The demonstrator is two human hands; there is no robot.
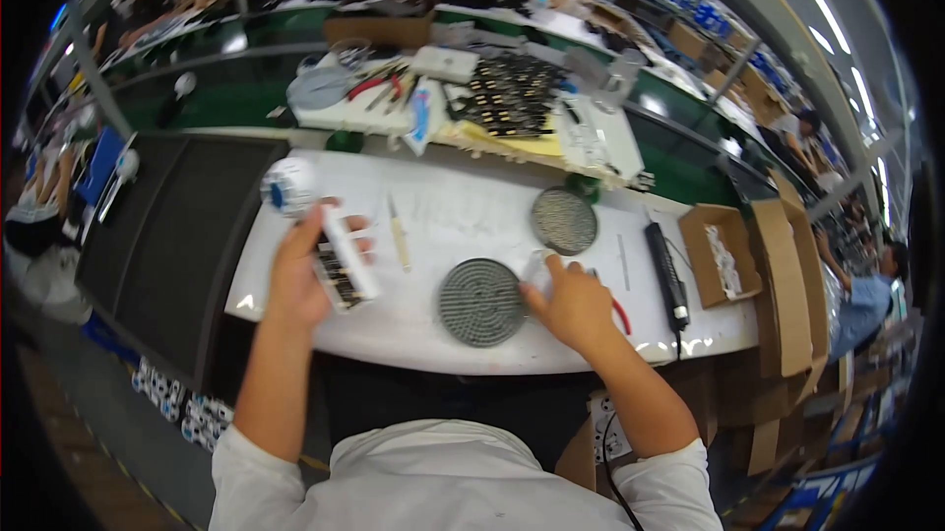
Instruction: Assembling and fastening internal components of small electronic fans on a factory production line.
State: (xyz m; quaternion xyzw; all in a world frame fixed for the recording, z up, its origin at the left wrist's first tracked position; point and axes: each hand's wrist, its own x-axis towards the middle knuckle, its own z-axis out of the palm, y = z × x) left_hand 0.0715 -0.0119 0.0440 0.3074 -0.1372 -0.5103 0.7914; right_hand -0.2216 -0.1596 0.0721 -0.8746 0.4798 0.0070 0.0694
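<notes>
My left hand (303,270) is closed round a white rectangular plastic housing (352,260) with dark circuit parts showing inside it. Just beyond that hand, a white ball-shaped unit (288,187) with a blue front rests on the table. My right hand (574,307) has its fingers pinched on a small whitish, partly see-through piece (537,267), too blurred to name. It hovers at the right edge of a round grey ribbed tray (482,303). A second round tray (564,220), covered with small light bits, sits just beyond. Red-handled pliers (621,316) lie partly hidden beside my right hand.
A black electric screwdriver (667,277) lies at the right, near a cardboard box (701,246) of white parts. A thin pale tool (399,234) is on the white table (413,354). Black parts (512,93) cover the rear shelf. A dark tray (162,246) stands left; people work beyond.
</notes>
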